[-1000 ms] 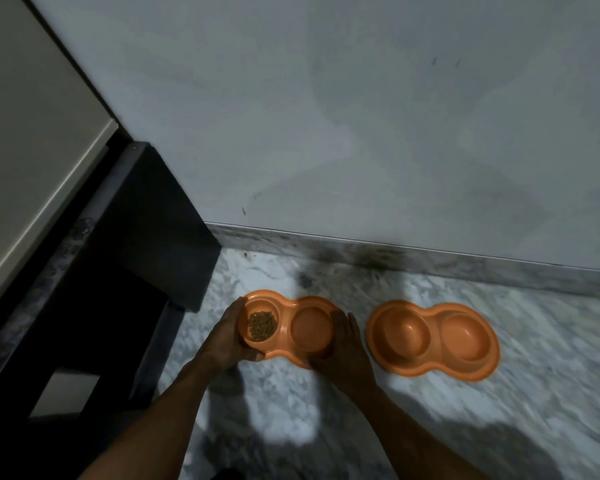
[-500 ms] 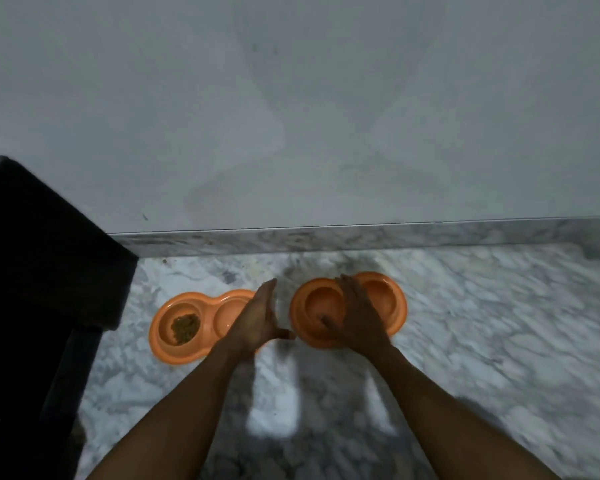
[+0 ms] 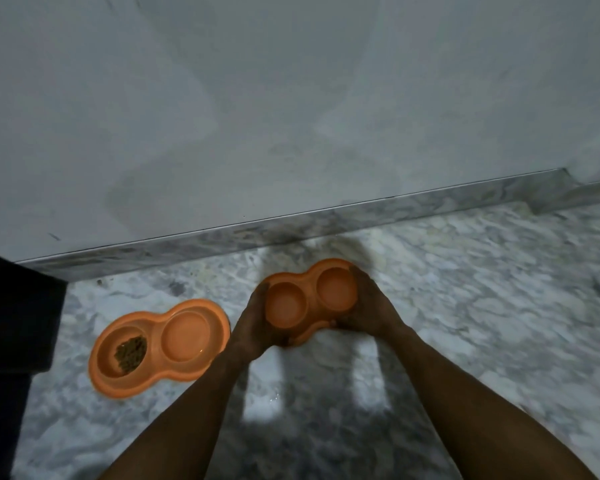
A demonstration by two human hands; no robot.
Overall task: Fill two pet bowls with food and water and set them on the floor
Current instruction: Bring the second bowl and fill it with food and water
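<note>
While the left hand (image 3: 252, 323) curls its fingers round the near-left end of an orange plastic double-well pet bowl (image 3: 310, 287), the right hand (image 3: 369, 308) wraps its fingers over the far-right end; both wells look bare. Whether this tilted bowl touches the grey marble floor (image 3: 482, 306) I cannot tell. Just left of it, a matching orange double bowl (image 3: 221, 325) lies flat on the floor, with brown kibble (image 3: 130, 353) in its left well

Left hand (image 3: 253, 322) and right hand (image 3: 371, 306) reach forward, each curled in grip.
</note>
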